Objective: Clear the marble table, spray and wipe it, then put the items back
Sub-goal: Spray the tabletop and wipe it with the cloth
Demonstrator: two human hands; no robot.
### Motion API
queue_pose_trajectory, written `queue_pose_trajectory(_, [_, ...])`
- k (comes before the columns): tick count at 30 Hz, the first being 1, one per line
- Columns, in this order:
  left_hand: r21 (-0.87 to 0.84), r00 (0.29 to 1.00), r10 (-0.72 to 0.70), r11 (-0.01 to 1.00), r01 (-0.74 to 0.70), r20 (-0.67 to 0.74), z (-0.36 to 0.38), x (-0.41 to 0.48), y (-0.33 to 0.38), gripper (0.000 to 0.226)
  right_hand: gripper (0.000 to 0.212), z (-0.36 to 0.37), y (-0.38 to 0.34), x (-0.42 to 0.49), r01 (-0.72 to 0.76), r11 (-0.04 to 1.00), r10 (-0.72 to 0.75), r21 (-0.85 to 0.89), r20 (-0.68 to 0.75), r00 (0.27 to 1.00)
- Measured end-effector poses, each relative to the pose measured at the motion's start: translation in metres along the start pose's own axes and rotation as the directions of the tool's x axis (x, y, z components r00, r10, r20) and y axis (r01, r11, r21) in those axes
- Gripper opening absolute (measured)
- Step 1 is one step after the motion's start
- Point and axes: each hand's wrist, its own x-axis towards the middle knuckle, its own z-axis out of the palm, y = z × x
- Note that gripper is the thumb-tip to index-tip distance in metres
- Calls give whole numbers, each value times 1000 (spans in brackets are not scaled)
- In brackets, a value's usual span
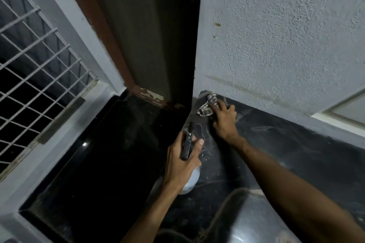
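A spray bottle (190, 183) is gripped by the left hand (182, 166); a striped cloth (205, 110) is pressed under the flat right hand (224, 120).

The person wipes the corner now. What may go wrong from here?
1. The right hand presses the striped cloth near the edge of the marble table; a wide stroke might push the cloth off.
2. The left hand grips the spray bottle with its nozzle toward the corner, so a squeeze may wet the wall or the right hand instead of the marble.
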Motion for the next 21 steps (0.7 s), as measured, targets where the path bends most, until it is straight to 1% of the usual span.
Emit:
queue_pose_trajectory(1, [18, 1000, 26, 999, -26, -3, -1, -3, -2, 11, 75, 3, -6, -11, 40, 999, -39, -7, 17, 999])
queue_pose_trajectory(2, [31, 998, 53, 998, -53, -18, -1, -5, -3, 12, 74, 8, -12, -27, 150, 989, -148, -15, 81, 986])
queue_pose_trajectory(3, [39, 996, 81, 996, -79, -39, 1, -7, -2, 13, 74, 12, -11, -46, 292, 956, -286, -20, 157, 945])
queue_pose_trajectory(4, [52, 992, 112, 993, -109, -64, 3, -9, -1, 14, 75, 11, -4, -56, 414, 910, -402, -30, 189, 896])
queue_pose_trajectory(5, [74, 986, 144, 988, -138, -88, 6, -10, 0, 16, 76, 3, 8, -59, 447, 894, -431, -36, 201, 880])
queue_pose_trajectory(6, [95, 979, 169, 983, -159, -111, 9, -11, 0, 17, 78, -6, 21, -54, 354, 934, -344, -38, 164, 925])
queue_pose_trajectory(7, [109, 974, 188, 978, -175, -126, 12, -13, 0, 17, 80, -15, 34, -49, 164, 986, -162, -25, 81, 983])
queue_pose_trajectory(8, [119, 970, 202, 975, -187, -136, 16, -17, 0, 16, 79, -25, 43, -51, -30, 1000, 30, 0, 17, 999])
queue_pose_trajectory(9, [127, 966, 212, 973, -194, -146, 20, -21, -1, 15, 76, -30, 44, -59, -118, 993, 118, 11, -16, 993])
queue_pose_trajectory(10, [139, 964, 215, 971, -194, -156, 23, -25, -3, 15, 74, -29, 42, -72, -59, 998, 59, 2, -9, 998])
queue_pose_trajectory(11, [160, 964, 210, 970, -184, -164, 27, -32, -4, 17, 73, -25, 39, -91, 92, 996, -92, -10, 43, 995])
queue_pose_trajectory(12, [185, 965, 199, 969, -166, -173, 33, -39, -3, 19, 73, -22, 39, -116, 262, 965, -260, -6, 113, 959])
queue_pose_trajectory(13, [209, 965, 187, 967, -147, -183, 38, -47, -3, 19, 75, -19, 45, -134, 390, 921, -385, -3, 143, 912])
queue_pose_trajectory(14, [224, 967, 174, 966, -130, -189, 45, -54, -1, 19, 76, -21, 57, -143, 425, 905, -420, -2, 149, 895])
queue_pose_trajectory(15, [217, 969, 159, 969, -117, -190, 52, -63, 1, 17, 76, -28, 72, -144, 347, 938, -344, -3, 107, 933])
queue_pose_trajectory(16, [199, 971, 144, 974, -106, -191, 57, -72, 3, 17, 73, -36, 88, -142, 168, 986, -169, 14, 30, 985])
queue_pose_trajectory(17, [189, 972, 134, 977, -97, -194, 62, -82, 5, 17, 69, -47, 103, -142, -32, 998, 33, 49, -18, 999])
queue_pose_trajectory(18, [188, 973, 116, 979, -78, -200, 67, -93, 8, 18, 63, -57, 118, -146, -166, 983, 168, 72, -26, 985])
queue_pose_trajectory(19, [183, 976, 78, 982, -40, -204, 72, -103, 10, 19, 58, -64, 131, -153, -210, 976, 211, 63, -12, 977])
queue_pose_trajectory(20, [169, 976, 28, 986, 9, -214, 76, -114, 12, 21, 55, -70, 142, -165, -189, 981, 189, 43, 8, 982])
queue_pose_trajectory(21, [152, 972, -17, 987, 54, -235, 81, -128, 15, 22, 54, -76, 152, -178, -137, 990, 137, 21, 21, 990])
